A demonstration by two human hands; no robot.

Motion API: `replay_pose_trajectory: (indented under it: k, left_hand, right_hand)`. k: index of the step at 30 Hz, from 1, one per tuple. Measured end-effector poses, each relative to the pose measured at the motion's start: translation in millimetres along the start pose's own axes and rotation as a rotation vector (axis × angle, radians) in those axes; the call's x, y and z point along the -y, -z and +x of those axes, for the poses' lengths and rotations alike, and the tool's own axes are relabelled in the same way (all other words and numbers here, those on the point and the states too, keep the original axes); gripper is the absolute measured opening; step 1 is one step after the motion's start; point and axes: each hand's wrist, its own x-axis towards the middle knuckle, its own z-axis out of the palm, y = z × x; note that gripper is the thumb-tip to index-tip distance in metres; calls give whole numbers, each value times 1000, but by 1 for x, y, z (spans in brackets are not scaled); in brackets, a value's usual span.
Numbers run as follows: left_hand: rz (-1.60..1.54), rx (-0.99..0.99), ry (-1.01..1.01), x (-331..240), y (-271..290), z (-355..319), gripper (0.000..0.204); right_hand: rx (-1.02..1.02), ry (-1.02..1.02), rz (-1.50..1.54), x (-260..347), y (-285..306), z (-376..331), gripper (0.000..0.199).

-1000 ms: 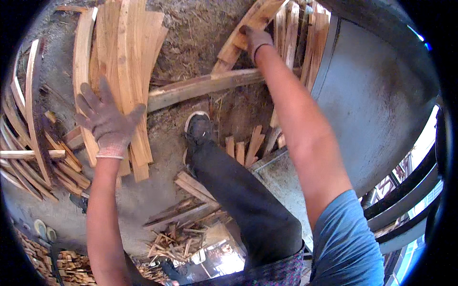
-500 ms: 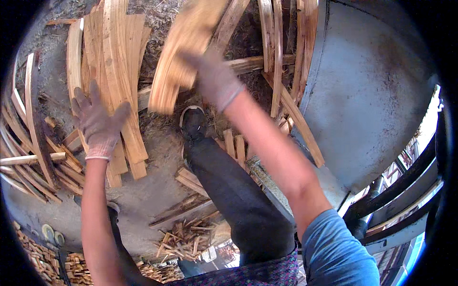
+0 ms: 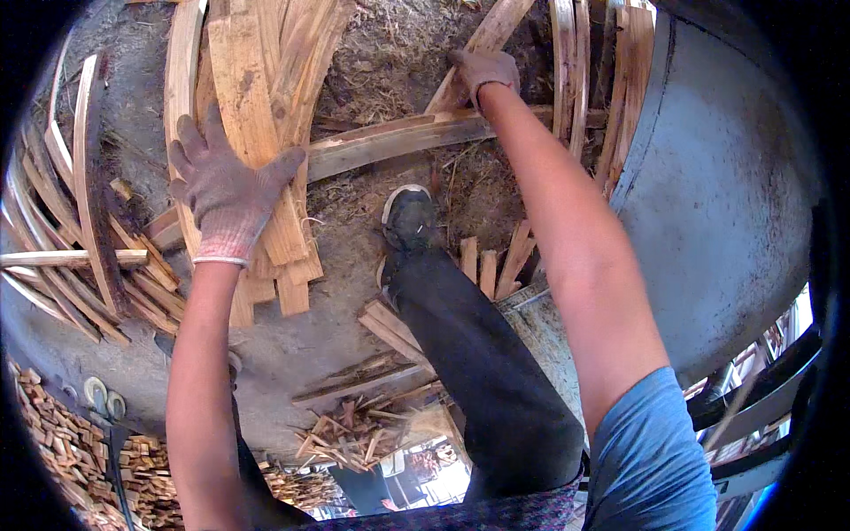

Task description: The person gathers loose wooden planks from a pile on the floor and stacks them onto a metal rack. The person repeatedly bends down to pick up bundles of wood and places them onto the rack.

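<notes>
My left hand (image 3: 232,186), in a brownish knit glove with a pale cuff, lies with fingers spread on a stack of wooden planks (image 3: 243,80). The planks overlap lengthwise, their near ends uneven. At the upper middle, my right hand (image 3: 489,75), also gloved, is closed around a narrower wooden plank (image 3: 503,25) that slants up to the right. Part of its grip is hidden behind the back of the hand. Just below, a long timber (image 3: 390,146) lies crosswise on the ground, passing beneath the planks.
Curved wood strips (image 3: 88,195) are heaped at the left. More upright planks (image 3: 629,88) lean beside a large grey metal panel (image 3: 717,195) on the right. My shoe (image 3: 410,217) stands mid-floor, near short wood pieces (image 3: 469,261). Splintered offcuts (image 3: 354,434) lie lower down.
The broad plank blurred beside my right hand has left that spot. My right hand has moved up and right onto another plank. My left hand stays on the stack; the whole view has shifted.
</notes>
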Motion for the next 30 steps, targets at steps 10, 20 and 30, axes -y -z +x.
replay_pose_trajectory:
  k: [10,20,30]
  left_hand:
    - [-24,-44,-105,27,-7,-7,109]
    - [23,80,-79,26,8,-5,125]
    - [26,-29,-181,42,-13,3,122]
  right_hand:
    - [127,553,202,84,51,-86,32]
    - [-90,221,173,24,52,-209,94]
    - [-202,-242,-224,-81,91,-17,109]
